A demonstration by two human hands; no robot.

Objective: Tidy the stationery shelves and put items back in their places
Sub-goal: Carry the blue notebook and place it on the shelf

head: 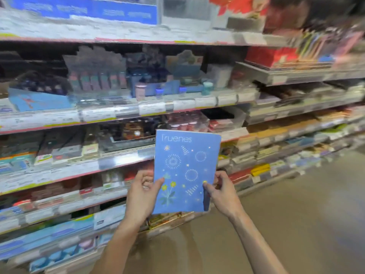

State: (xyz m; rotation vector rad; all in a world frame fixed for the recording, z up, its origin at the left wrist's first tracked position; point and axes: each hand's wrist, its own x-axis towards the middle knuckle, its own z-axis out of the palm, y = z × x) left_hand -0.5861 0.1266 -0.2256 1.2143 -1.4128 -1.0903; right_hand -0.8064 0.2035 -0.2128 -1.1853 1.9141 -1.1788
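A person is standing in a shop aisle, holding a blue notebook (pixel 185 171) upright in front of the stationery shelves (pixel 126 113). The cover is facing the camera: it is showing the word "Truenes" along the top, white firework-like bursts, small stars, and yellow flowers on green stems near the lower left.

The left hand (pixel 143 192) is gripping the notebook's lower left edge, with the thumb lying across the cover near the flowers and the other fingers curling behind. The right hand (pixel 221 191) is pinching the lower right edge, the thumb pressing on the front and the fingers wrapping round the back. Both forearms are reaching up from the bottom of the view.

The notebook is hovering in the air, apart from the shelves, level with the middle tiers. Behind it the shelves are crowded with blurred goods: small bottles and boxes on the upper tiers, stacks of flat packets and notebooks lower down and running away to the right. White price labels (pixel 152 108) are lining the shelf edges. A brownish floor (pixel 296 224) is stretching out on the right.
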